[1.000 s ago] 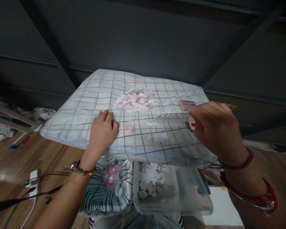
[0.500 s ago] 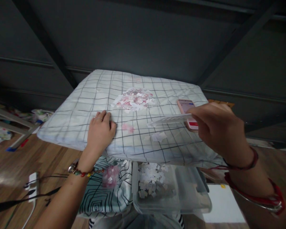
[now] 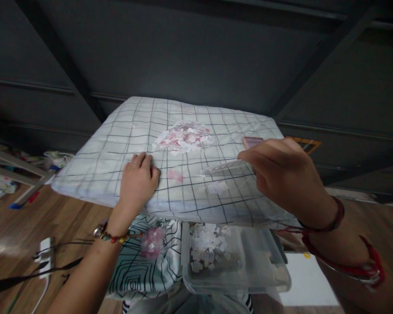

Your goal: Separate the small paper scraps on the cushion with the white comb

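My left hand (image 3: 138, 179) lies palm down on the white checked cloth (image 3: 100, 146), fingers stretched and touching nothing else. In a pinch, my right hand (image 3: 280, 174) holds a thin whitish sheet (image 3: 221, 167) seen almost edge-on; its exact kind is unclear. The sheet's far tip is close to the cloth, just above a small pile of white paper pieces (image 3: 217, 187). Between the hands sits a little pink bit (image 3: 175, 175). Farther back is a heap of white and pink paper scraps (image 3: 185, 136). A pink-edged phone (image 3: 253, 141) is mostly hidden behind my right hand.
Below the near edge stands a clear plastic box (image 3: 265, 279) with white paper squares (image 3: 208, 242). Left of it, a green patterned cloth (image 3: 131, 266) bears a pink clump (image 3: 152, 243). A power strip (image 3: 46, 256) lies on the floor; a dark panel (image 3: 190, 56) rises behind.
My right hand has moved left with the sheet and now covers most of the phone. The left hand has stayed in place.
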Motion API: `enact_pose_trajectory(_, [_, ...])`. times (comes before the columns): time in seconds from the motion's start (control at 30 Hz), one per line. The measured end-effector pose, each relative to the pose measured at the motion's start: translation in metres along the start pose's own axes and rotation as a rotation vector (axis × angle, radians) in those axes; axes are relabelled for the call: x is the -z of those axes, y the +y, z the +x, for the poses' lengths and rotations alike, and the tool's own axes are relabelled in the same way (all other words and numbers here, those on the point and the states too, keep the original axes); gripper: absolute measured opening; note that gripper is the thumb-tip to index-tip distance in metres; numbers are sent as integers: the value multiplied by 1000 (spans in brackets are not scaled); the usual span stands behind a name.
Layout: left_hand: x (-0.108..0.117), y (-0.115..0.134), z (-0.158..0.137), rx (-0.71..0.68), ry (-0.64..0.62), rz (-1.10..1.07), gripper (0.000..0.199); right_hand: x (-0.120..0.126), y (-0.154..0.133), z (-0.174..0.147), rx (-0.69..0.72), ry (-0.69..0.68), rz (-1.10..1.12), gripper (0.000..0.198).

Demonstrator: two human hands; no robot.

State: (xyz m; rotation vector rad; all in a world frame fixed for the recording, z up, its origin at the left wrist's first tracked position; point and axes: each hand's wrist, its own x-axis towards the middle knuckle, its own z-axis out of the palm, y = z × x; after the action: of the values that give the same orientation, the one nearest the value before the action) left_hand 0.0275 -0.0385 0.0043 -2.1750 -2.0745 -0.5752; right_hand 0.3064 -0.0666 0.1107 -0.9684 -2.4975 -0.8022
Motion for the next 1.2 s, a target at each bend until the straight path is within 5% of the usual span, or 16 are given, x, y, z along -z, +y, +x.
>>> enact_pose_trajectory(0.2, [2,1,0,6,-20,-13,49,1,-9,13,-7,17,52,31])
enact_pose_trajectory(0.63, [0,0,-1,-15,18,13,47,2,13,-14,-112,-18,75,23])
enact_pose_trajectory(0.9, [1,0,-1,-7,8,12,47,-30,19,-11,-190,69,162,22])
enact_pose_trajectory(1.2, [1,0,0,-3,-4,17,48,-30,21,-13,-238,118,226,19])
